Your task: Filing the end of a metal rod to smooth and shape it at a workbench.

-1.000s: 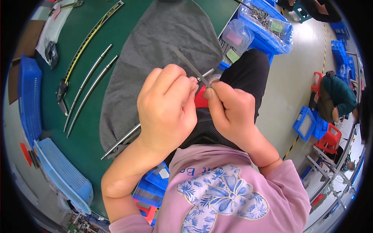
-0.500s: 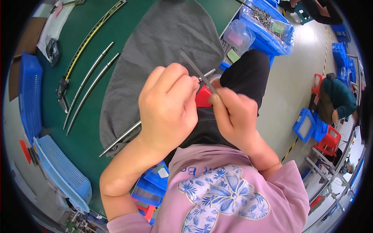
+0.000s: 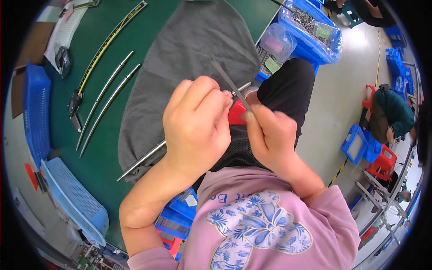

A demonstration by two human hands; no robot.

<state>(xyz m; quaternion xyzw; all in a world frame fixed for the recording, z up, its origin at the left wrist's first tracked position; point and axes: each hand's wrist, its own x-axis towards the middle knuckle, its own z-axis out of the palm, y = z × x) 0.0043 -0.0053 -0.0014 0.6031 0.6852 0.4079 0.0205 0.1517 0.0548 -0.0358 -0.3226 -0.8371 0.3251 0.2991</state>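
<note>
The left hand (image 3: 196, 121) there grips a rod (image 3: 143, 159) while the right hand (image 3: 273, 133) pinches a strip (image 3: 231, 84) crossing it

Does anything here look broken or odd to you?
Nothing looks broken or spilled. The two metal rods on the green table look bent, but that's probably the wide lens, since the caliper beside them curves too.

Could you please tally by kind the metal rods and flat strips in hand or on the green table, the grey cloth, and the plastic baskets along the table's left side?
Metal rods: 3 (2 on the green table, 1 in the left hand)
Flat strip: 1 (in the right hand)
Grey cloth: 1
Plastic baskets: 2 (1 dark blue, 1 light blue)
Total: 7
</note>
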